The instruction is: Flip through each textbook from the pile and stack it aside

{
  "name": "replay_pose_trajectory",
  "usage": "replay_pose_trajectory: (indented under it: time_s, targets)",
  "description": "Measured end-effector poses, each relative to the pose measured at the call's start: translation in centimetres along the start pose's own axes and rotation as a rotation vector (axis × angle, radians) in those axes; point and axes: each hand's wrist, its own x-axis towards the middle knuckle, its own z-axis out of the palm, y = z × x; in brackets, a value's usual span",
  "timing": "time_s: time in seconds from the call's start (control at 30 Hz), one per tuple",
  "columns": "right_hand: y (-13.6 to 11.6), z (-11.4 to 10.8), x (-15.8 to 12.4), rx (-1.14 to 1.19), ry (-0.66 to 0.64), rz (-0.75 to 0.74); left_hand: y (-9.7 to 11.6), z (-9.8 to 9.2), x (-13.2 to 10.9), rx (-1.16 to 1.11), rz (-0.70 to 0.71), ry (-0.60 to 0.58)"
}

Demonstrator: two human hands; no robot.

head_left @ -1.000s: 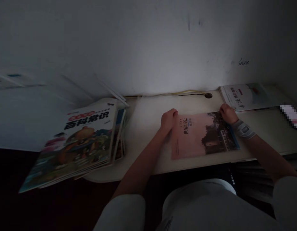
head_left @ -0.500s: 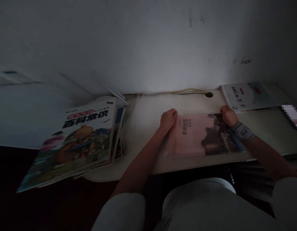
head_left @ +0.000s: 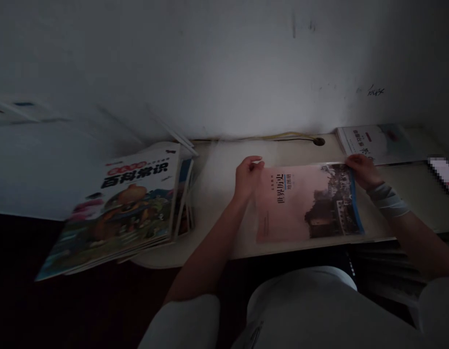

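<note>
A softcover history atlas (head_left: 286, 208) with a pink cover, a dark building photo and a blue right edge lies in front of me. My left hand (head_left: 247, 180) is closed at its upper left corner, thumb and fingers curled in, the index finger a little raised. At the upper right corner, my right hand (head_left: 364, 169) pinches the cover between thumb and fingers; a grey band (head_left: 390, 199) is round that wrist. Beneath the atlas is the pale desk top (head_left: 217, 228). Whether its lower edge touches the desk, I cannot tell.
A stack of large picture books (head_left: 130, 208) overhangs the desk's left front edge. At the back right lies another white and green book (head_left: 377, 143). A phone (head_left: 442, 172), blurred out, rests at far right. Yellow cable (head_left: 279, 135) runs along the wall to a hole (head_left: 319, 141).
The atlas's upper edge has come up slightly and the book looks more tilted. My right hand has shifted right along its corner, and my left fingers have loosened a little.
</note>
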Motion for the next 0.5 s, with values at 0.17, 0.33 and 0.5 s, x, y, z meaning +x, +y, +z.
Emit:
replay_pose_trajectory:
  time_s: [0.17,0.33,0.5]
  targets:
    - [-2.3,-0.1,-1.3,0.165,0.008,0.072,1.1,-0.9,-1.2,-0.081,-0.066,-0.026]
    - [-4.4,-0.1,-2.8,-0.004,0.101,-0.171,2.2,-2.1,-2.3,-0.103,-0.044,-0.061]
    - [-4.8,-1.5,-3.8,-0.189,-0.031,-0.213,2.3,-4.0,-3.1,-0.012,0.006,-0.245]
